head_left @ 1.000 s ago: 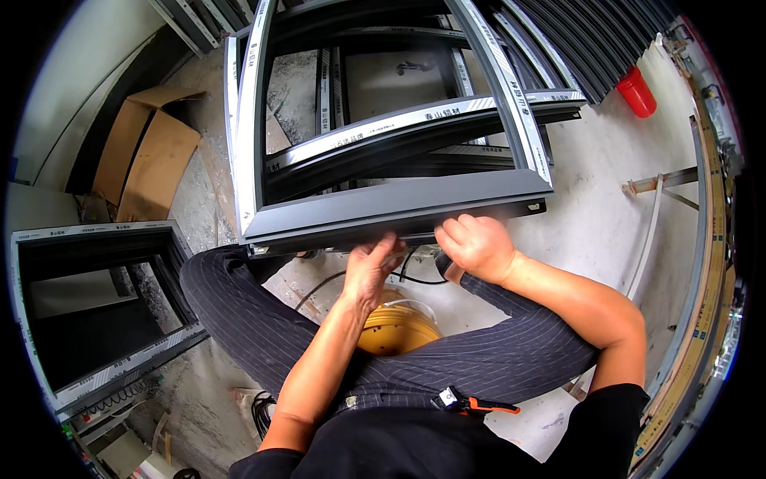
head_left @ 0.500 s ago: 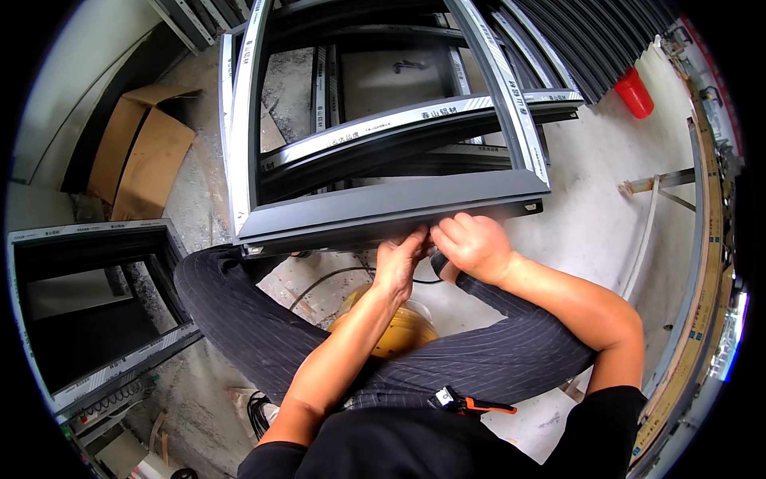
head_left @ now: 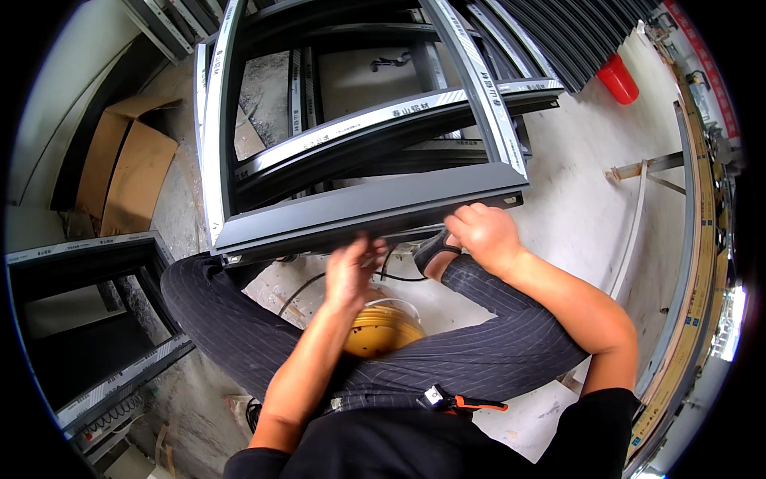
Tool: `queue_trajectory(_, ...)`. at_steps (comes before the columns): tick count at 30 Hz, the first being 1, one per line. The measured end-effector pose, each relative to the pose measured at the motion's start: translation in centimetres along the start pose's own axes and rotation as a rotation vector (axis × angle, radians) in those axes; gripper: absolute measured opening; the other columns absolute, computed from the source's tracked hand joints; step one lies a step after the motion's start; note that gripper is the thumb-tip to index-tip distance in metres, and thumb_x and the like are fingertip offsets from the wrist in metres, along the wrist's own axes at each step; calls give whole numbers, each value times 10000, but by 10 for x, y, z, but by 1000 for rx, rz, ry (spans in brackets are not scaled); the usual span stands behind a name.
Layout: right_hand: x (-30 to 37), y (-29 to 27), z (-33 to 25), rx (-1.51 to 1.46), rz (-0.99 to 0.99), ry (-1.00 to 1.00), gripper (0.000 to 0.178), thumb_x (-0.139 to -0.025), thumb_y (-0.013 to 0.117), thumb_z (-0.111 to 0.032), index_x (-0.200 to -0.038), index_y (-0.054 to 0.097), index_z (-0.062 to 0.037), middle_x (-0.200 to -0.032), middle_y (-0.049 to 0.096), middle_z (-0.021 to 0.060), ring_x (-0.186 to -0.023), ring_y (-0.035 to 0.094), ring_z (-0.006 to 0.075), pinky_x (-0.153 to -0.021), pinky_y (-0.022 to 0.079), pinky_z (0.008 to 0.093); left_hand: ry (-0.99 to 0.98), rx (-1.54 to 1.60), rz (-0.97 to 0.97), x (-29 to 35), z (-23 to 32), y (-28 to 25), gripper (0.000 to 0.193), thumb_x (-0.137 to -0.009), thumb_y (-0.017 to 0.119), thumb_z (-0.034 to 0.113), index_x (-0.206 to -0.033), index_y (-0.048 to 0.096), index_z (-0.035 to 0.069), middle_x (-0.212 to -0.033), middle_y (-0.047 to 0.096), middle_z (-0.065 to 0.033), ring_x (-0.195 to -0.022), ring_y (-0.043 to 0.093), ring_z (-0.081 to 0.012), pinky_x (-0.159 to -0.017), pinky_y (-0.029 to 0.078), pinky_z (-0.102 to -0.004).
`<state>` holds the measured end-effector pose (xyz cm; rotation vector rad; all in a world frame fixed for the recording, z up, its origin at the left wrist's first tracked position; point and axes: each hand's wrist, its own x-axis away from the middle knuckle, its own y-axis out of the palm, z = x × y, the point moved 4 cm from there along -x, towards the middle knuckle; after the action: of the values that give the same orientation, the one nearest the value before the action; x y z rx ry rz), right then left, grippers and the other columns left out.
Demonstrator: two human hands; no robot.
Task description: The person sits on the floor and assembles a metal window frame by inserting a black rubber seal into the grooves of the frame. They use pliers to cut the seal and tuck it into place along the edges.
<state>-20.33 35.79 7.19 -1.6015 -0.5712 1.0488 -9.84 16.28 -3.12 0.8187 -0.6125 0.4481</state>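
A dark grey metal window frame (head_left: 367, 199), with white protective tape along its side bars, lies in front of me on a stack of similar frames. Just below the underside of its near bar, my left hand (head_left: 353, 270) is smeared by motion, and its fingers cannot be made out well. My right hand (head_left: 484, 237) is curled closed beside the right part of that bar. Whatever its fingers may hold is hidden. A small tool with orange-and-black handles (head_left: 471, 403) rests on my lap.
A round yellow object (head_left: 379, 331) is between my legs, with a black cable (head_left: 307, 283) beyond it. Another taped frame (head_left: 132, 367) is at the left, near a cardboard box (head_left: 144, 180). A red bucket (head_left: 618, 80) and a metal support (head_left: 658, 164) stand right.
My left hand has moved left, away from my right hand; they were together at the near bar before. My right hand stays closed near the bar. The whole view has shifted slightly.
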Motion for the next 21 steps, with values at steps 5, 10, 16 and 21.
queue_trajectory(5, 6, 3, 4, -43, 3, -21, 90, -629, 602, -155, -678, 529, -136, -676, 482, -3, -643, 542, 166, -525, 451, 293, 126, 6, 160, 14, 68, -124, 228, -924, 628, 336, -955, 622, 111, -881, 655, -49, -876, 586, -179, -817, 459, -331)
queue_trajectory(10, 6, 1, 3, -50, 23, -30, 93, -643, 603, -143, -669, 514, -133, -679, 479, 0, -643, 538, 165, -526, 451, 291, 169, 83, 271, 46, 119, -176, 419, -907, 605, 511, -934, 637, 94, -814, 604, -3, -791, 537, -140, -765, 447, -263)
queue_trajectory(16, 11, 8, 2, 7, 48, -17, 83, -654, 599, -143, -688, 524, -133, -682, 483, 1, -637, 540, 163, -512, 445, 282, 614, -1019, 75, 72, 63, -15, 248, -914, 635, 228, -1064, 665, 32, -873, 633, -39, -880, 608, -158, -787, 485, -331)
queue_trajectory(21, 4, 9, -7, 29, 83, -52, 84, -658, 594, -149, -670, 512, -136, -675, 482, -2, -635, 535, 152, -504, 444, 271, 1575, -1672, -161, 52, 27, 89, 320, -728, 625, 105, -1042, 667, 57, -950, 627, -56, -886, 612, -224, -791, 478, -343)
